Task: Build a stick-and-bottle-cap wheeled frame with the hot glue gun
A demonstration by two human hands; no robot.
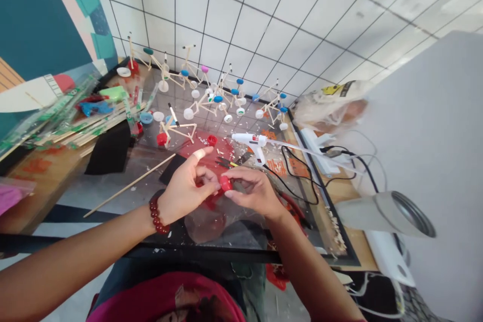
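A red bottle cap is pinched between the thumb and fingers of my right hand. Just to its left, my left hand has its thumb and bent fingers brought together close to the cap, with the index finger raised. Whatever those left fingertips hold, if anything, is too small to make out. Beyond my hands lie another red bottle cap and a white glue gun. A small stick model with a red cap wheel stands to the left of them.
Several stick-and-cap models line the back of the glass tabletop. A long wooden stick lies left of my hands, with bundled sticks farther left. The glue gun's black cable loops rightward toward a white power strip.
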